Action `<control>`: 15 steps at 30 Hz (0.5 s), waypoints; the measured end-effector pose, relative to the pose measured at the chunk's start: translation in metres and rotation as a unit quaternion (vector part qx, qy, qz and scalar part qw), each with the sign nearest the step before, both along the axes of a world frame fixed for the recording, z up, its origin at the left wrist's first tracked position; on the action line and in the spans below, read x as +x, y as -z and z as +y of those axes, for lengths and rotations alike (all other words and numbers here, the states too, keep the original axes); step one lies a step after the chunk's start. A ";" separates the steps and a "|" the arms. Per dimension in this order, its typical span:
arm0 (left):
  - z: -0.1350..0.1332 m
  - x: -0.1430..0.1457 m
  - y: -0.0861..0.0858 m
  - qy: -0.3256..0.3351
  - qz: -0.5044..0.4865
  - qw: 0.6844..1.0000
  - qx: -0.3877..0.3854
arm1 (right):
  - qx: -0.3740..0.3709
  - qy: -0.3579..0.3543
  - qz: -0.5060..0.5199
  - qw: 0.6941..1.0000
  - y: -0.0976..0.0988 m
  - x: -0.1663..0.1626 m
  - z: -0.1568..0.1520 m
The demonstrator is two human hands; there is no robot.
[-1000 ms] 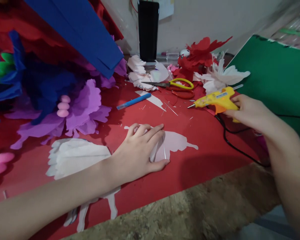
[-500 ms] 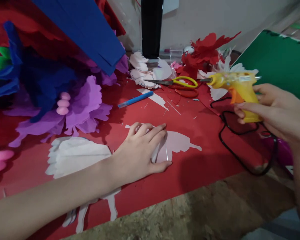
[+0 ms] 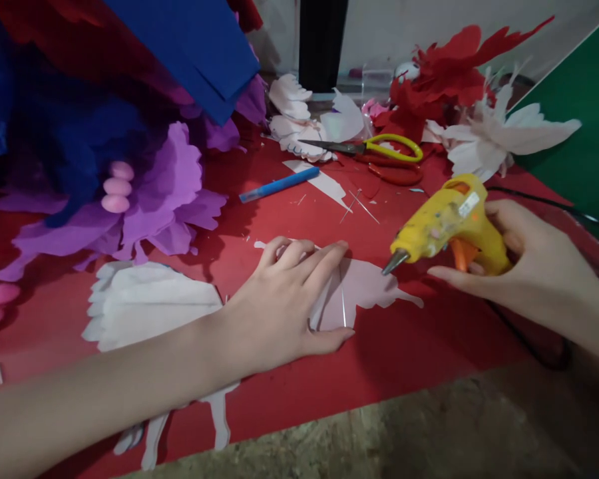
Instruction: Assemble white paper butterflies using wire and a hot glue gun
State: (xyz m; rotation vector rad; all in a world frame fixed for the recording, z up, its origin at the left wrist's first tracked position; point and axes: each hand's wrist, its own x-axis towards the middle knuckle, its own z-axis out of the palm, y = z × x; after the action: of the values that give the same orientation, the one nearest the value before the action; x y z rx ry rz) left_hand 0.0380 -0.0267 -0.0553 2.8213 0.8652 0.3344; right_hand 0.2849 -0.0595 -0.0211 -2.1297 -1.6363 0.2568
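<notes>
My right hand [image 3: 534, 259] is wrapped round a yellow hot glue gun [image 3: 439, 223] with an orange trigger. Its metal nozzle points down and left, close over the right part of a pale wing-shaped cutout [image 3: 374, 283]. On that cutout my left hand [image 3: 289, 293] lies flat, fingers stretched out and thumb apart, pressing it to the red surface. A thin straight wire [image 3: 343, 299] crosses the cutout between thumb and fingertips. Much of the cutout is hidden under the palm. Beneath my left forearm lies a stack of white scalloped cutouts [image 3: 154, 306].
Scissors [image 3: 394, 148] with yellow and red handles and a blue pen [image 3: 279, 184] lie farther back. Purple petal shapes [image 3: 164, 186] and blue sheets [image 3: 194, 53] crowd the left. Red [image 3: 444, 73] and white flower shapes [image 3: 509, 133] stand at the back right, beside a green board [image 3: 579, 100].
The glue gun has come down and left, its nozzle now tilted down over the cutout. My left hand stays on the cutout. The view has shifted slightly.
</notes>
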 end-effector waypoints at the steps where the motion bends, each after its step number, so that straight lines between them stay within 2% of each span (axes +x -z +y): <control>1: 0.000 0.000 0.001 -0.001 0.001 1.000 0.004 | 0.003 -0.007 -0.032 0.999 0.001 0.000 -0.001; 4: 0.000 0.000 0.002 -0.003 0.001 1.000 0.011 | 0.043 -0.095 -0.128 0.986 0.004 -0.001 -0.003; 7: -0.001 0.000 0.002 0.002 -0.003 1.000 0.016 | 0.128 -0.214 -0.218 0.943 0.008 0.000 -0.003; 9: -0.001 0.001 0.002 0.006 -0.009 1.000 0.014 | 0.162 -0.264 -0.261 0.914 0.011 0.002 -0.003; 12: -0.001 0.001 0.001 0.005 -0.010 1.000 0.010 | 0.167 -0.299 -0.290 0.893 0.013 0.004 -0.003; 15: 0.000 0.001 0.001 0.005 -0.009 1.000 0.018 | 0.176 -0.309 -0.293 0.887 0.012 0.003 -0.004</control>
State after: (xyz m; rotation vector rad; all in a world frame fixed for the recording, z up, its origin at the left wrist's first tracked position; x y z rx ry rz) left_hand 0.0392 -0.0269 -0.0565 2.8502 0.8510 0.3774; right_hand 0.2879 -0.0634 -0.0333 -1.4212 -2.4543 -0.5230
